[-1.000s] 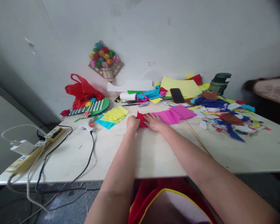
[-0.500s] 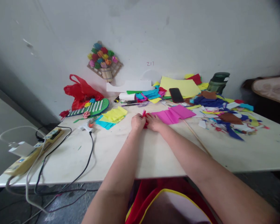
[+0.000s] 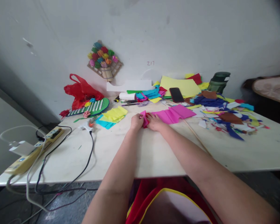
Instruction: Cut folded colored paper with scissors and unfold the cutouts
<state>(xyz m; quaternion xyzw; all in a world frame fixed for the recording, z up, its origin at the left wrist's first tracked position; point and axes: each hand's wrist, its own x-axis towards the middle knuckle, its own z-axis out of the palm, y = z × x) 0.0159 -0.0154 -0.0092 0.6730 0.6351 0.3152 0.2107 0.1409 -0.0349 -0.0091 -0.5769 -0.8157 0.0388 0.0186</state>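
A strip of bright pink crepe paper (image 3: 177, 114) lies across the middle of the table, running under my right hand. My left hand (image 3: 137, 121) is closed at the strip's left end, its fingertips gripping a pink edge beside my right fingertips. My right hand (image 3: 155, 122) rests flat with fingers stretched over the paper, pressing on it. Between the hands a small red paper piece (image 3: 147, 118) shows against the pink, partly covered by the fingers. A thin wooden stick (image 3: 197, 137) lies right of my right hand, passing behind my forearm.
Yellow paper (image 3: 115, 114) and blue sheets lie to the left, near a white glue gun (image 3: 86, 126) with a black cord. A power strip (image 3: 34, 152) stands at the left edge. Behind are a phone (image 3: 176, 95) and a green bottle (image 3: 218, 82); scraps (image 3: 230, 118) heap at the right.
At my left fingertips pink paper now covers much of the red that stood up between the hands. Both hands stay in nearly the same place.
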